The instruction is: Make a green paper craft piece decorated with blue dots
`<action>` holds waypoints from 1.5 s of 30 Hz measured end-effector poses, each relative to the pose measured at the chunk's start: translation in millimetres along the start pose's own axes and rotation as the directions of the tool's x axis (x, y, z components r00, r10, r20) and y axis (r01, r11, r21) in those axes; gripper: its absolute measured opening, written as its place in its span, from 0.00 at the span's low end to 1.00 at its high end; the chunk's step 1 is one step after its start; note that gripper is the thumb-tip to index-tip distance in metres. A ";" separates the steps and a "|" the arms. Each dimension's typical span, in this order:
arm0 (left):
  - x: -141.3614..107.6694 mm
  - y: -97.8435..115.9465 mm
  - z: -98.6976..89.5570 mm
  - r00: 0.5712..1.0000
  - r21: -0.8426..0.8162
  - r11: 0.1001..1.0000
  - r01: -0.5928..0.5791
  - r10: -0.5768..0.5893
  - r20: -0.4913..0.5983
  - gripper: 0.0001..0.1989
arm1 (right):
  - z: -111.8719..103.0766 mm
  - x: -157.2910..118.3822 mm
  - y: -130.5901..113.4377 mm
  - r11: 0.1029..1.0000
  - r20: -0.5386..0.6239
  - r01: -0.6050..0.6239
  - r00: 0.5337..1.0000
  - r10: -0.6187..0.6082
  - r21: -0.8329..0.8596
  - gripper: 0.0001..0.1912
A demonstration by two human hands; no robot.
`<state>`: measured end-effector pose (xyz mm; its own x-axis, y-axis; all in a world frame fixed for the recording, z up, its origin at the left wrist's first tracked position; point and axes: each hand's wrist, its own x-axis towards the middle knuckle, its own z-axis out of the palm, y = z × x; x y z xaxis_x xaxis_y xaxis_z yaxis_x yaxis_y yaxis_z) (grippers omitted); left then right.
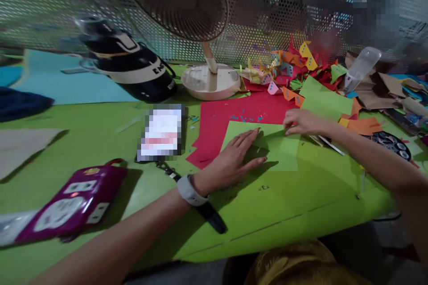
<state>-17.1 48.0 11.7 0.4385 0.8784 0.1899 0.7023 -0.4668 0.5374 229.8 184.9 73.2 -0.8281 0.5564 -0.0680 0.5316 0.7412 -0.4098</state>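
- Yellowish fabric point(294, 265) shows below the near edge of the green table point(284, 205)
- Green paper sheet point(281, 153) lies on the table, overlapping red paper point(214, 120)
- Left hand point(234, 153) flat, palm down, thumb spread, over the sheet
- Right hand point(302, 121) curled at its far edge; whether it pinches is unclear
- Sheet looks light, thin, easily creased, best held by edges

The light-green rectangular sheet point(284, 155) is smooth, matt paper, like the broad red paper sheet point(214, 120). The yellow-green tabletop point(301, 200) looks smooth with a soft sheen. The round white fan base point(227, 75) looks like glossy plastic; the perforated grey panel point(267, 31) looks metallic.
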 end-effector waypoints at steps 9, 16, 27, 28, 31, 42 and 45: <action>0.5 13.6 -12.3 0.968 -0.386 0.919 0.081 -0.165 -0.190 0.31 | 21.5 -29.2 -31.5 0.513 -0.218 -0.096 0.828 0.517 0.853 0.13; 3.3 24.6 -7.3 0.966 -0.679 0.703 0.210 -0.256 0.034 0.19 | 77.2 -24.6 -86.8 0.148 -0.025 -0.066 0.838 0.545 0.987 0.14; 6.5 11.8 -19.7 0.946 -0.689 0.662 0.296 -0.301 0.118 0.18 | 37.4 -42.7 -29.8 0.346 -0.338 0.124 0.661 0.670 0.930 0.09; 7.1 10.4 -20.6 0.942 -0.683 0.662 0.309 -0.311 0.125 0.19 | 32.3 -49.3 -24.2 0.433 -0.409 0.122 0.625 0.666 0.893 0.09; 8.5 9.6 -23.5 0.922 -0.674 0.644 0.362 -0.355 0.155 0.20 | 28.9 -67.9 -23.7 0.817 -0.674 0.041 0.589 0.445 0.575 0.12; 6.8 8.1 -29.9 0.906 -0.472 0.785 0.401 -0.264 0.331 0.17 | 59.7 -75.5 -57.3 0.709 -0.301 0.179 0.815 -0.495 -0.682 0.15; 1.1 13.8 -26.9 0.973 -0.270 0.941 0.203 -0.224 -0.051 0.23 | 63.0 -83.8 -59.4 0.763 -0.238 0.150 0.897 -0.372 -0.629 0.16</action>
<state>-22.0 45.3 41.4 0.2408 0.9647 0.1062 0.5984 -0.2337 0.7664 256.4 70.6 45.9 -0.8986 0.3123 0.3080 0.3931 0.8849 0.2496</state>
